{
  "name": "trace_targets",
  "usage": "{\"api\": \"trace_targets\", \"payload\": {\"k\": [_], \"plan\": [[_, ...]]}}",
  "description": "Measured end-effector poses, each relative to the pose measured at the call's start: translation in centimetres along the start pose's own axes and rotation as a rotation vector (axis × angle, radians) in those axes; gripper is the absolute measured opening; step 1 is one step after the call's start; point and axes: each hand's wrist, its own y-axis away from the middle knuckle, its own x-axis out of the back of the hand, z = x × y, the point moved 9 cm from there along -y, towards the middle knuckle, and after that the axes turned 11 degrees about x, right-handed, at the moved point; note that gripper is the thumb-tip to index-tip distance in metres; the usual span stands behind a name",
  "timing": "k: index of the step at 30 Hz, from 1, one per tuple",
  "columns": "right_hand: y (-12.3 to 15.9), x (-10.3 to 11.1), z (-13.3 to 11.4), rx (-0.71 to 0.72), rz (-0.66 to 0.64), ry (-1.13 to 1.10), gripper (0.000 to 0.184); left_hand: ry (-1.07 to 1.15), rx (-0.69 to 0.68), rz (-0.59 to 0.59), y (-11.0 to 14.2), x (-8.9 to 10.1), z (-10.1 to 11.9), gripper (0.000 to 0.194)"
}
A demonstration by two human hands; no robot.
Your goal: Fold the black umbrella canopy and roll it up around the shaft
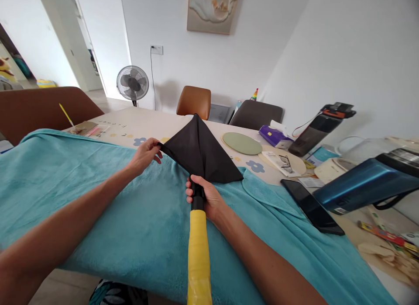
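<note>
Fingers of the left hand (144, 156) are closed in a pinch on a corner of the black fabric (196, 150); the black shaft (197, 204) beyond the yellow handle (198, 252) is encircled by the right hand (212, 198), above the teal cloth (157, 235). Through a loosened pinch, the corner could be lost.

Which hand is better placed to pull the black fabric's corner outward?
Probably the left hand: it pinches a corner of the black fabric, while the right hand is wrapped around the black shaft beside the yellow handle.

Black cloth (211, 154) — left hand (145, 157) pinches its corner.
</note>
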Motion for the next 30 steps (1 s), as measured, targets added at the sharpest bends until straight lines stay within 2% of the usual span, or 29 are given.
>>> {"api": "trace_targets", "payload": {"k": [3, 6, 10, 13, 15, 26, 30], "plan": [[0.0, -0.1, -0.2, 0.016, -0.013, -0.028, 0.01, -0.009, 0.023, -0.029, -0.4, 0.0, -0.8, 0.013], [0.1, 0.0, -0.2, 0.029, -0.008, -0.04, 0.012, -0.12, 0.021, -0.027, -0.9, 0.3, -1.7, 0.012], [0.1, -0.1, -0.3, 0.037, -0.009, -0.021, 0.013, -0.424, -0.005, -0.003, -1.5, 0.7, -2.3, 0.01], [0.1, -0.2, -0.3, 0.042, -0.014, -0.011, 0.015, -0.709, -0.076, 0.039, -1.5, 0.7, -2.0, 0.01], [0.1, -0.2, -0.2, 0.041, -0.013, -0.015, 0.016, -0.803, -0.11, 0.066, -1.4, 0.8, -1.7, 0.012], [0.3, -0.1, -0.2, 0.011, 0.034, -0.009, 0.024, -0.94, -0.143, 0.083, -1.2, 0.6, -1.7, 0.016], [0.4, -0.1, -0.1, 0.007, 0.038, -0.004, 0.024, -1.022, -0.142, 0.045, -0.8, 0.2, -1.7, 0.02]]}}
